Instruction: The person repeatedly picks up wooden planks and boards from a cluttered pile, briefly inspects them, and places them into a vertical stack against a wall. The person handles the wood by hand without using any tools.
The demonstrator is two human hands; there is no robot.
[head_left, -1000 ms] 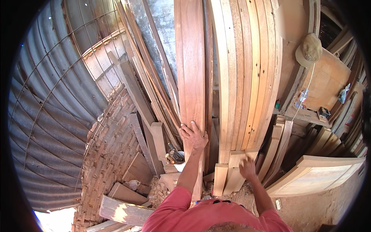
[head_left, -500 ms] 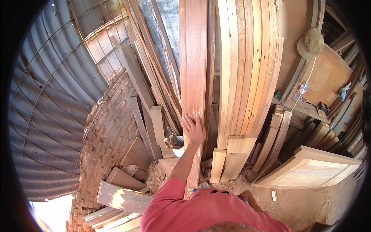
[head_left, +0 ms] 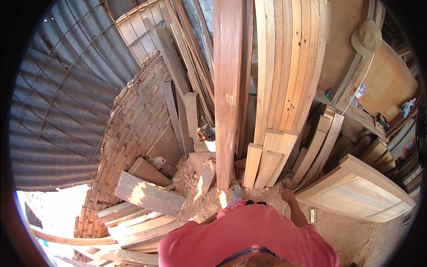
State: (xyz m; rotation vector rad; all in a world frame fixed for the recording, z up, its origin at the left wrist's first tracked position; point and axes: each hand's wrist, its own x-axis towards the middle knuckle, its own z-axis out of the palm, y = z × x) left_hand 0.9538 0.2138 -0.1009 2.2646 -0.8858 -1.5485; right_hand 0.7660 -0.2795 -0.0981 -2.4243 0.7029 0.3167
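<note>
My right hand (head_left: 287,195) hangs low on the right, just left of a pale wooden panel (head_left: 358,193) that leans near the floor. Its fingers look curled; a thin cord runs close by, and whether they hold it I cannot tell. On the left only a bit of my forearm (head_left: 209,219) shows beside the red shirt, and my left hand is hidden. A wide reddish-brown plank (head_left: 227,89) stands upright in front of me, with no hand on it. Right of it, several long pale boards (head_left: 284,71) lean upright, with short offcuts (head_left: 269,153) at their feet.
A white container (head_left: 211,145) holding tools stands left of the plank. Dark boards (head_left: 149,193) and loose wood lie at the left by a brick wall (head_left: 129,129). Shavings cover the floor (head_left: 184,178). A cap (head_left: 367,38) hangs at the upper right.
My left hand has come off the reddish-brown plank and dropped down out of sight. My right hand has moved slightly up and outward. The whole view has shifted.
</note>
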